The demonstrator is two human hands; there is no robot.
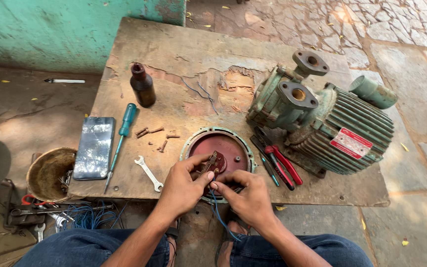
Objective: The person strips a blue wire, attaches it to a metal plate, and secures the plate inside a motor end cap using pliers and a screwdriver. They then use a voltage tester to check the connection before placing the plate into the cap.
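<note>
Pinching the blue wire (pixel 217 207) with my right hand (pixel 245 198), left hand (pixel 181 187) gripping the switch (pixel 211 162) steady, pliers (pixel 281 164) at 3 o'clock

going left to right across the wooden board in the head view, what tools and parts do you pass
phone → screwdriver → bottle → small spanner → round red cover → red-handled pliers → green motor

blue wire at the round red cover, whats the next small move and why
Probably seat the blue wire onto the small switch part at the round red cover's centre: both hands, left hand and right hand, pinch there, the wire hanging loose below.
</note>
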